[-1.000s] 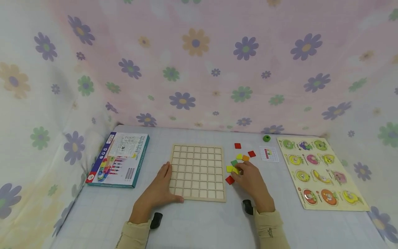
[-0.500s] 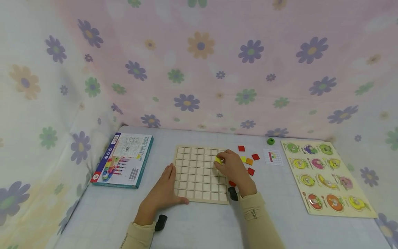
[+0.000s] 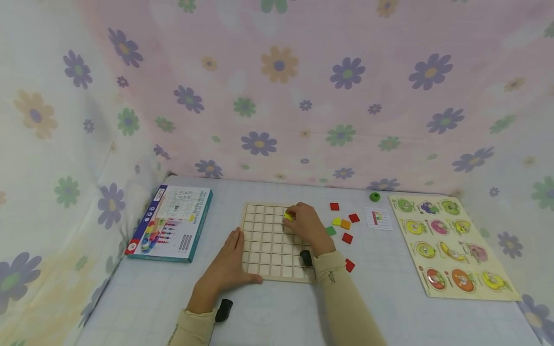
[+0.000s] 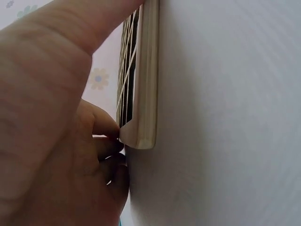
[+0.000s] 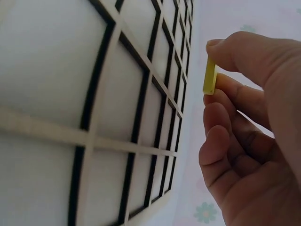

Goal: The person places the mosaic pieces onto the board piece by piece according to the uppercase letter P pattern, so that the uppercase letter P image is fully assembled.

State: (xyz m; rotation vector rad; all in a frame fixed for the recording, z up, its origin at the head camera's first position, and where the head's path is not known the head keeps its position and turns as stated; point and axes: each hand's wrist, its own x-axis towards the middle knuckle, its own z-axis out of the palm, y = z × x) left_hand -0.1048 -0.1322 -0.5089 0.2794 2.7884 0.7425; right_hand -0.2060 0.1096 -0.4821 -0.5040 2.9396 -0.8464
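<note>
A square wooden grid board (image 3: 262, 247) with bare cells lies flat on the table. My left hand (image 3: 227, 266) rests along its left side, fingers extended against the edge and thumb at the near edge. In the left wrist view, fingertips (image 4: 110, 127) touch the board's corner. Over the upper part of the grid, my right hand (image 3: 307, 226) pinches a small yellow square tile (image 5: 209, 77) between thumb and fingers. The right wrist view has the tile apart from the board. Red (image 3: 334, 206), orange (image 3: 345, 224), yellow (image 3: 336, 221) and green (image 3: 331, 231) tiles lie right of the board.
Right of the tiles is a small printed pattern card (image 3: 379, 218), with a green bead-like piece (image 3: 374, 197) behind it. A fruit puzzle board (image 3: 452, 247) lies at far right, a toy box (image 3: 170, 223) at left. Floral cloth (image 3: 277, 96) stands behind the table.
My right hand has gone from the loose tiles leftward over the board, carrying the yellow tile. Tiles it had covered are visible. My left hand stays at the board's edge.
</note>
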